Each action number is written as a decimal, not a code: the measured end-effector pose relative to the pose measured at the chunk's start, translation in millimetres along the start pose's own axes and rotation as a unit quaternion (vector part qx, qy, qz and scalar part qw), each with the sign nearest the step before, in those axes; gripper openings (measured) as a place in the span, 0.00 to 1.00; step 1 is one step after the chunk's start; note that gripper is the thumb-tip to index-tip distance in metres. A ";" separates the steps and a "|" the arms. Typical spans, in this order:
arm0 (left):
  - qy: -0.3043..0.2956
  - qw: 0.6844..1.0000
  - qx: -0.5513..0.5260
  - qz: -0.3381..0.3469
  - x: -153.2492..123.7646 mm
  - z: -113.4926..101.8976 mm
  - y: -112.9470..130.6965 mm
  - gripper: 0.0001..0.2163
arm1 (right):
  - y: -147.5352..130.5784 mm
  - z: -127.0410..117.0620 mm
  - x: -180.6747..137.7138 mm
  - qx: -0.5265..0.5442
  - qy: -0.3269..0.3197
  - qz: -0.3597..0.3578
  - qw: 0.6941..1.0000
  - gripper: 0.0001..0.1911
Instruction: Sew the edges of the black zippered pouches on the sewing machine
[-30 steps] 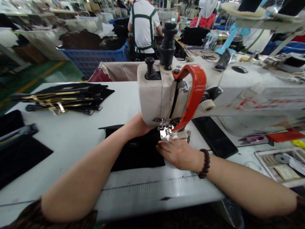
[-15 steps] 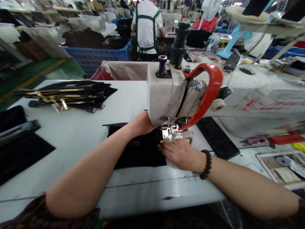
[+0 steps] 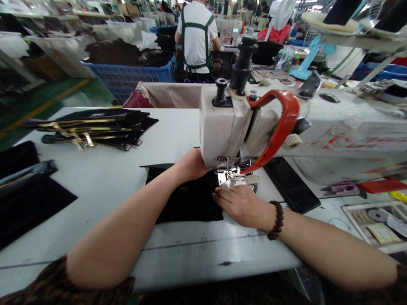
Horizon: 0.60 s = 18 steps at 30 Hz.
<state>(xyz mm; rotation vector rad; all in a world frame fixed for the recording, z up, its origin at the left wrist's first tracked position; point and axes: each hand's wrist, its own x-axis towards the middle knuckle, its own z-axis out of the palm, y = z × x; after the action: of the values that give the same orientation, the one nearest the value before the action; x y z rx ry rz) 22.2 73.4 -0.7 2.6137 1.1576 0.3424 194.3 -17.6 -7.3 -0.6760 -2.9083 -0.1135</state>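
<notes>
A black fabric piece (image 3: 181,201) lies flat on the white table (image 3: 104,178) under a cream sewing machine (image 3: 222,127) with a red guard (image 3: 280,127). My left hand (image 3: 190,165) rests on the fabric behind the machine's head, its fingers hidden by the machine. My right hand (image 3: 241,205), with a bead bracelet at the wrist, lies flat on the fabric's right edge, fingers stretched toward the metal presser foot (image 3: 233,178).
A stack of black pieces with gold trim (image 3: 92,129) lies at the far left; more black pieces (image 3: 28,195) at the near left. A black phone (image 3: 291,184), snips (image 3: 341,188) and a parts tray (image 3: 375,220) sit right. A person in a white shirt (image 3: 197,38) stands behind, by a blue crate (image 3: 133,78).
The view has shifted a little, so the machine sits further right in the picture. Both hands stay on the black fabric by the presser foot.
</notes>
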 end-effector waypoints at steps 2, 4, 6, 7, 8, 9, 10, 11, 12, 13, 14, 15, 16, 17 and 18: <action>-0.003 1.000 0.008 -0.008 0.0 0.2 0.2 0.07 | -0.7 -0.1 -0.4 0.001 0.007 0.001 1.000 0.13; -0.002 1.000 0.018 -0.014 0.4 1.0 -0.5 0.07 | -1.1 -0.1 -0.6 -0.001 0.011 0.004 1.000 0.12; 0.000 0.999 0.029 -0.020 0.2 1.1 -1.1 0.08 | -1.8 -0.2 -0.9 -0.006 0.010 0.011 1.000 0.12; 0.002 0.999 0.034 -0.024 -0.8 0.2 -0.7 0.08 | -2.3 -0.3 -1.3 -0.008 0.009 0.015 1.000 0.13; 0.004 0.999 0.038 -0.028 -2.7 -1.5 0.6 0.09 | -3.0 -0.4 -1.8 -0.011 0.010 0.018 1.000 0.13; 0.006 0.999 0.041 -0.029 -5.8 -4.0 2.9 0.10 | -3.6 -0.6 -2.5 -0.014 0.014 0.020 1.000 0.13; 0.007 0.999 0.046 -0.028 -10.1 -7.2 6.3 0.10 | -4.3 -0.7 -3.1 -0.017 0.019 0.018 1.000 0.14; 0.007 0.998 0.054 -0.023 -15.6 -10.5 10.6 0.11 | -4.9 -0.8 -3.7 -0.020 0.024 0.015 0.999 0.14; 0.006 0.998 0.063 -0.014 -22.0 -13.5 15.5 0.11 | -5.3 -0.9 -4.1 -0.022 0.026 0.011 0.999 0.14; 0.002 0.997 0.077 -0.002 -29.1 -15.7 20.5 0.11 | -5.7 -1.0 -4.3 -0.026 0.027 0.008 0.999 0.14; -0.004 0.996 0.092 0.014 -36.3 -16.6 25.1 0.11 | -5.9 -1.1 -4.2 -0.028 0.026 0.008 0.999 0.14; -0.010 0.994 0.107 0.031 -43.2 -16.2 28.8 0.11 | -6.1 -1.1 -3.9 -0.030 0.023 0.009 0.999 0.13; -0.016 0.992 0.118 0.049 -49.5 -14.6 31.4 0.11 | -6.1 -1.1 -3.4 -0.031 0.022 0.011 0.999 0.13; -0.021 0.989 0.127 0.067 -54.8 -12.2 32.8 0.11 | -6.2 -1.1 -2.8 -0.030 0.020 0.014 0.999 0.13; -0.024 0.987 0.132 0.082 -58.9 -9.3 33.0 0.12 | -6.2 -1.0 -2.2 -0.030 0.019 0.016 0.999 0.12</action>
<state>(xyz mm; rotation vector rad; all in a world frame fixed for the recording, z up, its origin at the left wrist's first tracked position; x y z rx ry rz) 3.4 9.2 12.5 2.9396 1.0358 0.1649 193.6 -24.2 -6.9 -0.7214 -2.8673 -0.2089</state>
